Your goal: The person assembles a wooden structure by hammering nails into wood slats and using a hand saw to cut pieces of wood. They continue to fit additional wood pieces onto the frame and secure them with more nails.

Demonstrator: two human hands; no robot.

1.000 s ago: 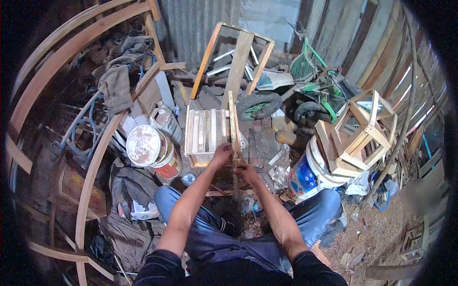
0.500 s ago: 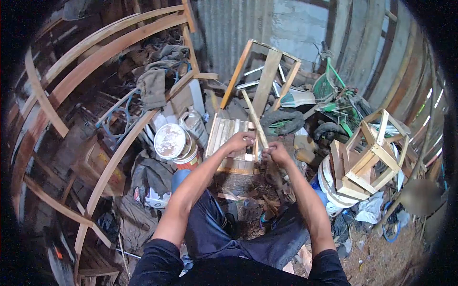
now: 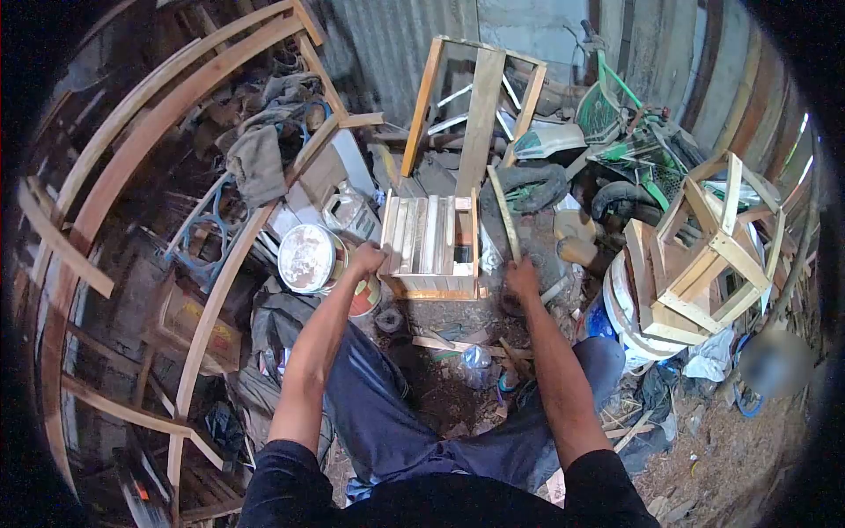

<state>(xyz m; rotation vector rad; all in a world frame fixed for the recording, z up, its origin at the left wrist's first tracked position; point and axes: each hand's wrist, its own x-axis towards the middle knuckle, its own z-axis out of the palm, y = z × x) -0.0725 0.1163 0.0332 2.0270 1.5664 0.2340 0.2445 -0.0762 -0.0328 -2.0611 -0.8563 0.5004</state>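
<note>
A small slatted wooden crate point(image 3: 431, 286) stands on the ground in front of me, with pale slats across its top and a gap at the right side. My left hand point(image 3: 368, 258) is at the crate's left edge, fingers curled against it. To the right of the crate, my right hand point(image 3: 521, 277) is closed around the lower end of a narrow wooden strip point(image 3: 504, 213). The strip points up and away from me, apart from the crate.
At the left are a white-lidded bucket point(image 3: 306, 257), a plastic jug point(image 3: 350, 214) and a curved wooden frame point(image 3: 211, 330). A rectangular wooden frame point(image 3: 482, 123) leans at the back. On the right, a wooden frame point(image 3: 717, 264) rests on a white container point(image 3: 620, 304). A clear bottle point(image 3: 478, 365) lies between my legs.
My left hand has moved from above the crate's right part to its left edge. My right hand has shifted right with the wooden strip, away from the crate. The view has shifted slightly.
</note>
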